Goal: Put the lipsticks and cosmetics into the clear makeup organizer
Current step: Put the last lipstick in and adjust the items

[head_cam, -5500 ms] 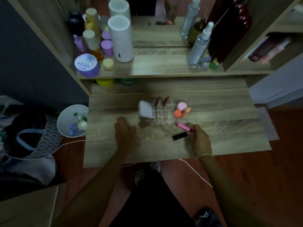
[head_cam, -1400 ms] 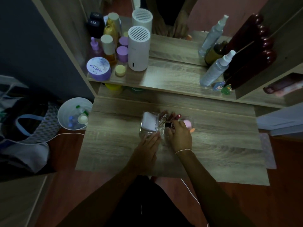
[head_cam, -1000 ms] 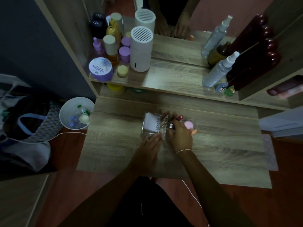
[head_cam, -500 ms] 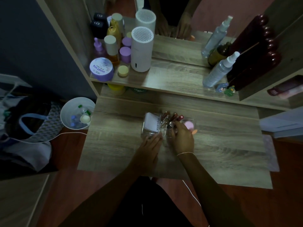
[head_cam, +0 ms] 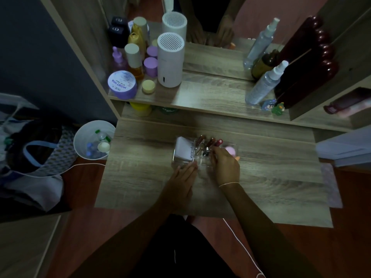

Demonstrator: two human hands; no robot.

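The clear makeup organizer (head_cam: 177, 163) stands mid-table. A white box (head_cam: 185, 150) fills its left part. Three dark red lipsticks (head_cam: 210, 142) stand tilted in its back slots. A pink sponge (head_cam: 230, 150) and an orange piece (head_cam: 237, 158) lie in its right end. My right hand (head_cam: 225, 167) hovers over the middle slots, fingertips pinched on a black lipstick (head_cam: 206, 151) standing in a slot. My left hand (head_cam: 180, 185) lies flat on the table, fingers straight, touching the organizer's front wall and holding nothing.
On the shelf behind stand a white cylinder (head_cam: 170, 61), a purple jar (head_cam: 122, 84), several bottles and a spray bottle (head_cam: 265, 85). A white bin (head_cam: 94, 140) stands off the table's left edge, with a bag (head_cam: 34, 149) beyond. A mirror backs the shelf.
The pink and black lipsticks that lay on the table have gone into the organizer. My left hand moved to the organizer's front wall. Over the last second my hands barely shifted.
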